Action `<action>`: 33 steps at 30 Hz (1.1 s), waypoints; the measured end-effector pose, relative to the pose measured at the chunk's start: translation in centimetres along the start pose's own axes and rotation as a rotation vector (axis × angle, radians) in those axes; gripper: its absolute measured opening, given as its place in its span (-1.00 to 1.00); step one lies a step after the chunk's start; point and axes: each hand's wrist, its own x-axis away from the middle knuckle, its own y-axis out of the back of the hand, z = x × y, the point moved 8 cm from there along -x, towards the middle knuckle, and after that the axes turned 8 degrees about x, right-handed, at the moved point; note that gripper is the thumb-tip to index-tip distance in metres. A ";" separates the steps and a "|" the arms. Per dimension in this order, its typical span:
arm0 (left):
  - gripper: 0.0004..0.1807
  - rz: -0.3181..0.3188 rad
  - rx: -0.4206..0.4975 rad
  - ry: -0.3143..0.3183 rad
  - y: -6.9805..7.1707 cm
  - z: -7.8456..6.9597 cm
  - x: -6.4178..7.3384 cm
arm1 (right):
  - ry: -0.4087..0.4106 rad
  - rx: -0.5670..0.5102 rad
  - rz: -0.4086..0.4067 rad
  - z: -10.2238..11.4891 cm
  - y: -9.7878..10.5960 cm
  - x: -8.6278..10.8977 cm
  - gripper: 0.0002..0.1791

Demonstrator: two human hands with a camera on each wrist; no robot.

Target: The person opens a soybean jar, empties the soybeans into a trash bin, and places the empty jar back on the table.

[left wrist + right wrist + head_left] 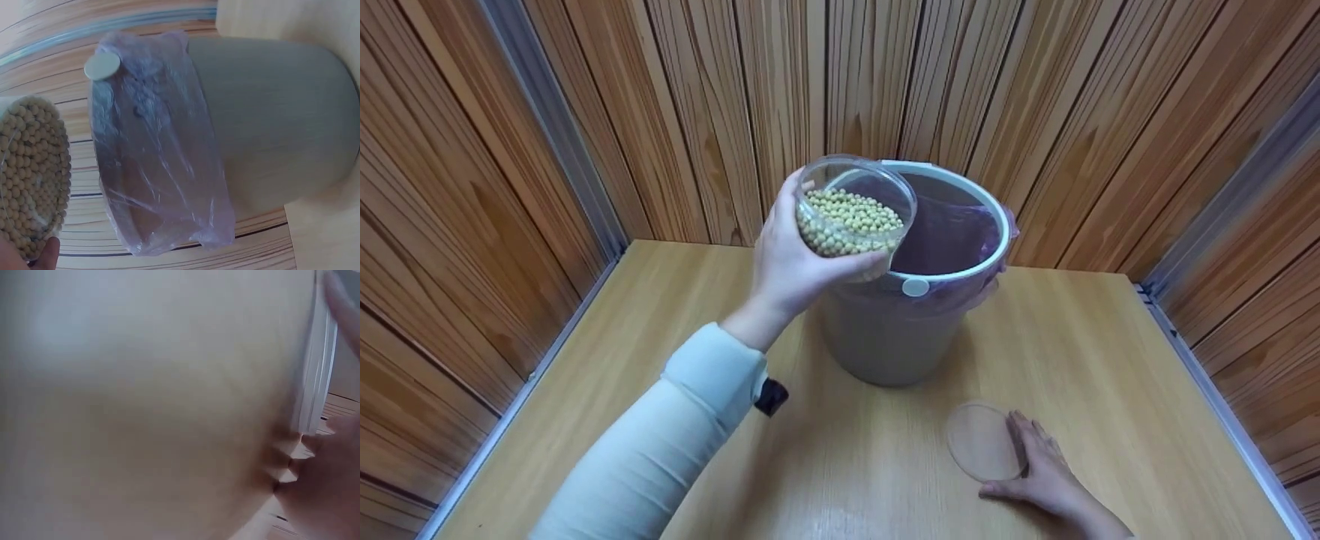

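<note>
1. Foremost, one clear tub point(911, 191), round and open-mouthed, raised off the surface point(1110, 375) in the left grip point(787, 259); mouth upward, toward the head view.
2. Contents: many small, round, pale yellow-green pieces point(851, 214), pea-like, lying below the tub's rim.
3. Left grip: clamped on the tub, thumb along the near side, palm against the left.
4. Ruling relation, by judgement: tub mouth to bin mouth. The tub overlaps the left part of the bin's pale rim point(1005, 232) in the head view, and stands higher than that rim in the left wrist view; the bin's opening lies to its right. Whether the tub is directly over the opening or on the near side, cannot be told. Base-to-mouth axis: roughly upright, exact lean uncertain. Nearer hand: the left, the tub being in it.
5. One grey bin point(892, 345), upright on the surface; round tab point(915, 287) at the front of the rim.
6. One thin purplish liner point(163, 152), folded outward over the rim and creased.
7. One clear round lid point(982, 442), at the surface, in front of the bin and to its right; well apart from the tub.
8. Right grip point(1046, 472): at the lid's right edge, thumb and fingers set apart about it; whether they pinch, cannot be told. The right wrist view is blurred.
9. Surround: pale sleeve point(645, 435) on the left arm; wood-grain panels point(697, 112) behind.
</note>
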 end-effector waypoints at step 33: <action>0.34 0.154 -0.382 -0.122 -6.4 0.4 -3.8 | 0.156 -0.807 -0.213 13.5 20.7 -8.5 -0.43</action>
